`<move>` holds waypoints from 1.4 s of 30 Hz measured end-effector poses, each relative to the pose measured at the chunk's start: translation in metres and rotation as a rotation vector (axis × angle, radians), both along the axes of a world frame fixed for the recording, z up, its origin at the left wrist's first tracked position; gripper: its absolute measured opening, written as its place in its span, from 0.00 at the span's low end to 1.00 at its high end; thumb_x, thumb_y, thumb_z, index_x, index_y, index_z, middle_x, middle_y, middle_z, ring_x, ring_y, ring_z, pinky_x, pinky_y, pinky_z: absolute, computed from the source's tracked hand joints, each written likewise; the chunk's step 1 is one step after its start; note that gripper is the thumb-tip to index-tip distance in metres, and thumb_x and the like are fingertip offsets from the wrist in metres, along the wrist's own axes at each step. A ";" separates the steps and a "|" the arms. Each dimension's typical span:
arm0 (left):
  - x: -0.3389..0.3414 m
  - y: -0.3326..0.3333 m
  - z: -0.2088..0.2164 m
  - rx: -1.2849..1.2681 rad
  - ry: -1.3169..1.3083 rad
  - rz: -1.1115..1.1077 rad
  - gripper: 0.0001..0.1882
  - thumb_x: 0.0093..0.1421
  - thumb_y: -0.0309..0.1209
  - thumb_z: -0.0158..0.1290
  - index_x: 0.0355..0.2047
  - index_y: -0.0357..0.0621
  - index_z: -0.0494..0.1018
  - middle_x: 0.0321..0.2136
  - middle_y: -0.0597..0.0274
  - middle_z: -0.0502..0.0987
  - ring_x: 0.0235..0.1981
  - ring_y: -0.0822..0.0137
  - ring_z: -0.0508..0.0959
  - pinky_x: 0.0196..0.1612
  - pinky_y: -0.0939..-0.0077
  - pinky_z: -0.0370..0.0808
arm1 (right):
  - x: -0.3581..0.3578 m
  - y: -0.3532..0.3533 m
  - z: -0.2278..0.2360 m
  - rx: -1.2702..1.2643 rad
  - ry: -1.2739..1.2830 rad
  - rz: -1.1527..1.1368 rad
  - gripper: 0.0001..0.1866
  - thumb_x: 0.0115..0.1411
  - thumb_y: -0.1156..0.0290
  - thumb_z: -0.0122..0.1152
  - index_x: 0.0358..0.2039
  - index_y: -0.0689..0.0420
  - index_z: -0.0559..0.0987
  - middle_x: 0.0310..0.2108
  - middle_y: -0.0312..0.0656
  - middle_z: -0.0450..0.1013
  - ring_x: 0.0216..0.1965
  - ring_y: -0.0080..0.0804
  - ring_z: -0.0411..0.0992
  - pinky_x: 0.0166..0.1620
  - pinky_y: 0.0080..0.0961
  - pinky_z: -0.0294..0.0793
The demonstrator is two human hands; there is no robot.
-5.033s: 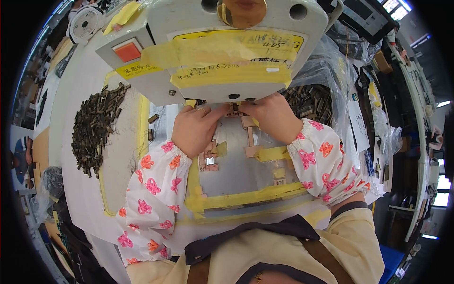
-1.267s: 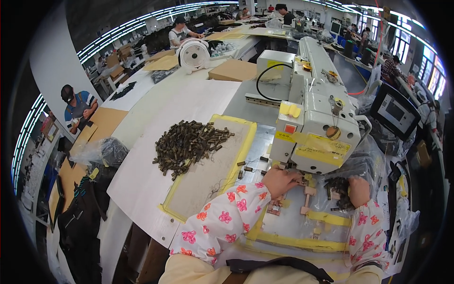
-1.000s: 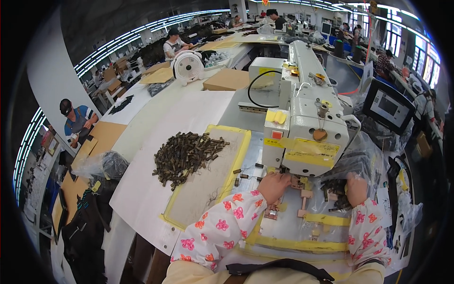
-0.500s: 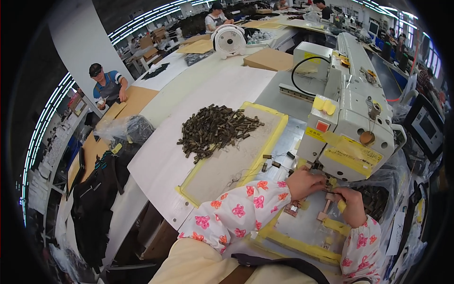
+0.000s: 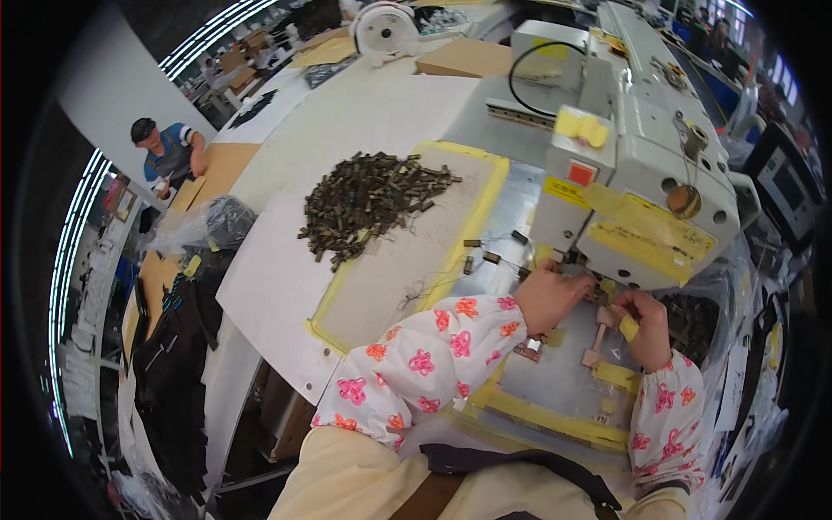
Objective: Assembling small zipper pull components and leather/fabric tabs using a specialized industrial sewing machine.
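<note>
Both my hands work under the head of a large white sewing machine. My left hand is closed, its fingertips pinched together by the needle area. Across from it my right hand is also pinched, with a yellow wrap on a finger. Whatever lies between the fingertips is too small and covered to make out. A pinkish metal clamp piece sits between the hands on the machine bed. Left of my left hand lie a few dark fabric tabs joined by thread.
A heap of small dark olive tabs rests on a yellow-taped board. More dark pieces fill a plastic-lined spot at right. A white fan, a black garment, a screen and a seated co-worker surround the table.
The whole view has shifted, so the heap and table sit higher and further left. Both hands stay at the needle area, with only slight finger movement.
</note>
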State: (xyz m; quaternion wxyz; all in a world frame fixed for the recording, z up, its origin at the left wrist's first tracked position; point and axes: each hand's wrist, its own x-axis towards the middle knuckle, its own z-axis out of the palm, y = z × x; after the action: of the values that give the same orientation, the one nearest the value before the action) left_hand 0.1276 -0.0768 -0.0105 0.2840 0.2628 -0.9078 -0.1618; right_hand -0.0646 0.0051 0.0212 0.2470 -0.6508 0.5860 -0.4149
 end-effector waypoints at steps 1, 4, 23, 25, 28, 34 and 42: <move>0.000 0.000 0.006 0.048 0.000 -0.023 0.05 0.55 0.30 0.50 0.33 0.49 0.71 0.21 0.63 0.75 0.22 0.61 0.75 0.38 0.69 0.65 | 0.000 0.001 0.005 0.036 0.014 0.002 0.05 0.48 0.79 0.60 0.26 0.65 0.74 0.19 0.42 0.69 0.20 0.25 0.67 0.26 0.21 0.66; 0.012 -0.007 0.009 -0.016 0.066 0.022 0.05 0.55 0.30 0.52 0.32 0.49 0.71 0.16 0.60 0.73 0.21 0.58 0.74 0.37 0.67 0.66 | 0.002 -0.009 0.006 0.099 0.073 0.013 0.10 0.45 0.74 0.65 0.23 0.63 0.73 0.16 0.43 0.66 0.17 0.27 0.65 0.24 0.24 0.65; 0.011 -0.008 0.020 -0.068 0.014 -0.049 0.09 0.54 0.22 0.46 0.35 0.44 0.73 0.20 0.61 0.71 0.27 0.58 0.71 0.32 0.67 0.63 | -0.014 -0.009 0.004 -0.085 -0.024 0.045 0.11 0.41 0.84 0.56 0.27 0.61 0.79 0.27 0.43 0.73 0.31 0.38 0.73 0.33 0.27 0.72; 0.009 -0.008 0.020 -0.060 0.018 -0.052 0.09 0.54 0.22 0.46 0.35 0.44 0.73 0.20 0.61 0.71 0.27 0.58 0.71 0.32 0.67 0.62 | -0.016 -0.009 -0.003 -0.100 0.063 0.057 0.11 0.41 0.84 0.55 0.28 0.62 0.79 0.27 0.44 0.73 0.31 0.39 0.72 0.34 0.28 0.72; 0.010 -0.010 0.020 -0.055 0.013 -0.054 0.09 0.54 0.22 0.46 0.35 0.44 0.73 0.21 0.61 0.71 0.26 0.58 0.71 0.32 0.67 0.62 | -0.020 -0.014 -0.006 -0.126 0.175 0.083 0.11 0.41 0.85 0.54 0.27 0.62 0.79 0.28 0.45 0.73 0.30 0.40 0.72 0.34 0.29 0.72; 0.011 -0.011 0.017 -0.036 0.005 -0.052 0.09 0.55 0.23 0.47 0.35 0.44 0.73 0.21 0.60 0.70 0.26 0.58 0.71 0.32 0.67 0.62 | -0.023 -0.015 -0.003 -0.103 0.238 0.102 0.11 0.42 0.86 0.54 0.27 0.62 0.80 0.28 0.45 0.73 0.30 0.43 0.71 0.35 0.30 0.72; 0.009 -0.004 0.021 -0.178 -0.059 -0.074 0.14 0.49 0.22 0.49 0.37 0.49 0.74 0.20 0.62 0.69 0.25 0.58 0.71 0.31 0.68 0.64 | -0.014 -0.014 -0.012 -0.156 0.209 0.049 0.10 0.41 0.84 0.56 0.27 0.62 0.79 0.28 0.46 0.73 0.30 0.42 0.72 0.35 0.30 0.72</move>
State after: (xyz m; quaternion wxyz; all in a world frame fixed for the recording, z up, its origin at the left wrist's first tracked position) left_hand 0.1369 -0.0813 0.0106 0.2733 0.2077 -0.9356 -0.0832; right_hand -0.0784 -0.0088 0.0094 0.1432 -0.7219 0.5583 -0.3829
